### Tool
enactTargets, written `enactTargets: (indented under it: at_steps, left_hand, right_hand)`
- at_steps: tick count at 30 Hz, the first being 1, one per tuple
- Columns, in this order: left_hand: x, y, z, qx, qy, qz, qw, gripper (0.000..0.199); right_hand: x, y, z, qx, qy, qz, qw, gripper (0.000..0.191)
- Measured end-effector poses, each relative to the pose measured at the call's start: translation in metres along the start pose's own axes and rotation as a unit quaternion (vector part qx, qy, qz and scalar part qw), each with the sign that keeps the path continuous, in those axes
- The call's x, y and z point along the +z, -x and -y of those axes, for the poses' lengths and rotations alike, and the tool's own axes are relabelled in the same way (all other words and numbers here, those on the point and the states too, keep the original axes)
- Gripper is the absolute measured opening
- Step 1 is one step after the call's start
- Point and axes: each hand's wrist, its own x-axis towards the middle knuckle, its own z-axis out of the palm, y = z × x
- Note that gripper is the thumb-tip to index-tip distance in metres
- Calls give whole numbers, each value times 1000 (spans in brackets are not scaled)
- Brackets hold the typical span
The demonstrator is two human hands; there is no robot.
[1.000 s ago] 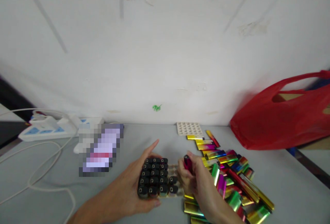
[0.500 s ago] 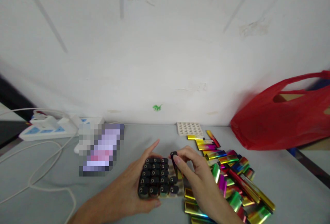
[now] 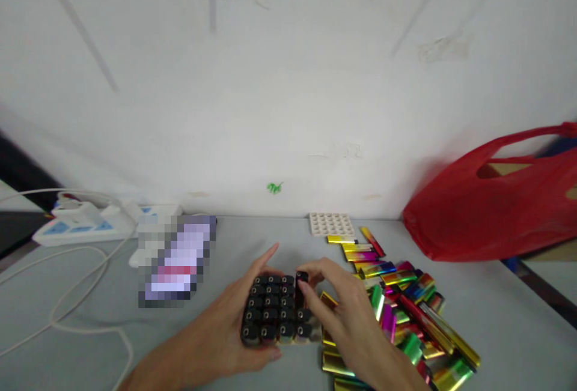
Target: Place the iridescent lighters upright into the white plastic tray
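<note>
My left hand (image 3: 225,325) grips a block of upright black-ended pieces (image 3: 270,302) by its left side, thumb at the back and fingers at the front. The pieces stand in rows, each black end marked with a small ring; their lower bodies look shiny. A pale tray edge (image 3: 317,336) shows at the block's right side. My right hand (image 3: 347,301) pinches one black-ended piece (image 3: 301,287) between thumb and index finger, upright at the right end of the rows. Whether its foot sits in the tray cannot be made out.
Shiny multicoloured metallic pieces (image 3: 408,301) lie heaped to the right, partly behind my right hand. By the wall is a white holed tray (image 3: 332,224). A red bag (image 3: 491,205) stands right; a phone (image 3: 180,259), power strip (image 3: 85,229) and white cable (image 3: 58,295) lie left.
The pinched piece has come down a little and left, from tilted to more upright against the rows. My right hand moved with it; my left hand stays in place.
</note>
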Motion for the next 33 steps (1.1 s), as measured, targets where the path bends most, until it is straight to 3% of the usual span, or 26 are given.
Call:
enactTargets:
  at_steps: [8,13,16,18,20,23,25,31,33]
  left_hand:
    - [-1,0,3,5,-6,4,1000,133]
    - [1,-1,-1,-2,17,8,1000,131]
    - [2,-1,-4,0,43,7,999,130]
    - [2,-1,-4,-3,53,11,999,129]
    - [1,-1,-4,-3,50,16,999,130]
    - [0,-1,-1,0,38,15,999,131]
    - [0,0,0,1,33,11,999,131]
    - [1,0,4,-2,25,4,1000,133]
    - [1,-1,4,-3,23,4,1000,133]
  right_hand:
    - [-16,-6,4,-76,33,54,995,17]
    - [-19,-7,4,-65,45,21,997,38]
    - [-16,-8,-3,-52,92,-45,993,31]
    - [-13,-9,-10,-39,167,-94,981,23]
    - [-10,-10,-19,-15,266,-121,956,28]
    - [-6,-10,-30,20,384,-119,916,42]
    - [-4,-9,-31,23,415,-103,903,45]
    - [-6,-8,-17,-13,335,-51,941,37]
    - [-6,-8,-21,-27,333,-42,941,39]
